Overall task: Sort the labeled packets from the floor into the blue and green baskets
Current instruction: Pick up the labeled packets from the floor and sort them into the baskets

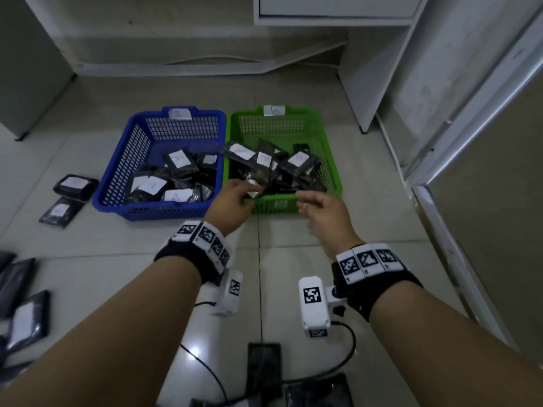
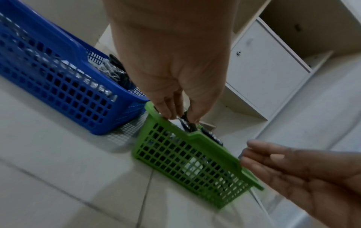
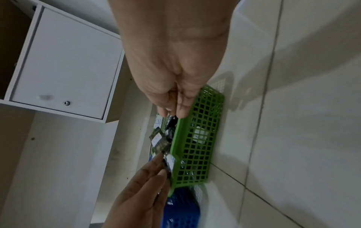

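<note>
My left hand (image 1: 249,190) pinches a dark labeled packet (image 1: 260,182) just above the near left corner of the green basket (image 1: 333,168). The left wrist view has the same left hand (image 2: 181,118) holding the packet (image 2: 188,125) over the green basket's rim (image 2: 187,160). My right hand (image 1: 305,199) hovers at the basket's near edge with fingers loosely curled, holding nothing. The blue basket (image 1: 117,183) stands to the left. Both baskets hold several labeled packets. The right wrist view shows the right hand (image 3: 171,112) over the green basket (image 3: 195,162), with the held packet (image 3: 161,144) below it.
Two loose packets (image 1: 75,186) lie on the tiles left of the blue basket, and more packets (image 1: 26,321) lie at the lower left. A white cabinet (image 1: 382,69) stands behind and to the right. A dark flat device (image 1: 264,368) and cables lie near my body.
</note>
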A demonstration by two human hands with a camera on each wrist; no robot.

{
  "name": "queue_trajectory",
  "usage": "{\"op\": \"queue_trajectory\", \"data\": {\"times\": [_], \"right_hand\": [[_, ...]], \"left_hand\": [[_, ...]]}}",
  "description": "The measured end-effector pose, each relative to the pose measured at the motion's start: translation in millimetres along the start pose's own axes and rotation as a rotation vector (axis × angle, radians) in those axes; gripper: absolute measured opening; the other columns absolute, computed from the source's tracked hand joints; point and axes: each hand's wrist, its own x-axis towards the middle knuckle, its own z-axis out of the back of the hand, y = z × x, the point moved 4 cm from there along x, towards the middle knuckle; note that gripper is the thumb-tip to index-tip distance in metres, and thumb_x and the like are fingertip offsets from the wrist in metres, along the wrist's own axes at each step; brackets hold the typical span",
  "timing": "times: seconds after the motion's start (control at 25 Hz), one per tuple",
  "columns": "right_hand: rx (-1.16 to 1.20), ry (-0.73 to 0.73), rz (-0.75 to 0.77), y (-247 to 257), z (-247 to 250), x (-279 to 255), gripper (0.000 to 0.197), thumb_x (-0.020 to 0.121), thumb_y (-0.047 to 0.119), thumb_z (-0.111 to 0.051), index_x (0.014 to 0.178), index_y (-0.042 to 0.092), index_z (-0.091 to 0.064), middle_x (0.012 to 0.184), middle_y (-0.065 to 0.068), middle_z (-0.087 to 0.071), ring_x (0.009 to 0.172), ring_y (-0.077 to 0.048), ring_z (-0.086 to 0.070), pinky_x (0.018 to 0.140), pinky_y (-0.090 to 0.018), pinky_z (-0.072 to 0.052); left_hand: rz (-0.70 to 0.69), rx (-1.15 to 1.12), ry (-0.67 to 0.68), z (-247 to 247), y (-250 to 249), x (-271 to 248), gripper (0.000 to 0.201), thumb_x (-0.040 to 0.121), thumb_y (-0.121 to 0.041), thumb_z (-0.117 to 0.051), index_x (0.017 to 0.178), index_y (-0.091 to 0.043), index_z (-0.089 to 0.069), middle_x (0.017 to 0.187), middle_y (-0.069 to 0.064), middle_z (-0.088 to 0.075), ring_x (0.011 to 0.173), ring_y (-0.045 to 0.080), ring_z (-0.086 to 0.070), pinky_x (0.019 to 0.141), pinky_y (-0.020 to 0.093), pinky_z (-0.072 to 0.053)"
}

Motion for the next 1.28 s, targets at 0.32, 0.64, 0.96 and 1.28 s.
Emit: {"op": "queue_trajectory", "data": {"times": [0.32, 0.64, 0.96, 1.28], "right_hand": [[-0.441, 0.335, -0.036, -52.5, -23.0, -133.1, 0.035, 0.087, -0.001, -0.054, 0.116, 0.014, -0.067, 0.117, -0.002, -0.066, 0.106, -0.009, -0.059, 0.088, -0.012, -0.039], [-1.139, 0.761, 0.144, -93.7, -49.3, -230.5, 0.075, 0.078, 0.006, -0.059, 0.144, 0.032, -0.036, 0.154, -0.002, -0.019, 0.141, -0.024, -0.016, 0.114, -0.032, -0.024], [-0.959, 0.398, 0.104, -74.5, -37.3, -218.9, 0.047, 0.074, -0.001, -0.068, 0.111, 0.024, -0.054, 0.103, 0.001, -0.038, 0.101, -0.022, -0.047, 0.083, -0.026, -0.041], [-0.198, 0.241, 0.040, -12.4, -31.0, -218.9, 0.030, 0.078, -0.011, -0.063, 0.084, 0.018, -0.069, 0.103, -0.008, -0.065, 0.083, -0.019, -0.064, 0.073, -0.030, -0.054]], "left_hand": [[-0.012, 0.016, 0.374, 24.5, 32.7, -181.3, 0.024, 0.085, -0.018, -0.064, 0.097, -0.039, -0.063, 0.106, -0.002, -0.060, 0.096, 0.012, -0.059, 0.089, 0.036, -0.051], [0.207, 0.413, 0.545, 18.1, 82.7, -370.6, 0.106, 0.052, -0.062, -0.064, 0.145, -0.035, -0.022, 0.141, 0.002, -0.025, 0.129, 0.023, -0.034, 0.103, 0.038, -0.043], [0.476, -0.015, 0.233, 35.7, 64.1, -358.9, 0.072, 0.077, -0.015, -0.074, 0.137, -0.027, -0.037, 0.105, -0.001, -0.061, 0.092, 0.017, -0.060, 0.071, 0.021, -0.047], [0.816, -1.234, 0.202, 59.2, 19.9, -309.2, 0.025, 0.092, -0.029, -0.053, 0.106, -0.010, -0.057, 0.084, 0.008, -0.056, 0.069, 0.019, -0.055, 0.059, 0.031, -0.049]]}}
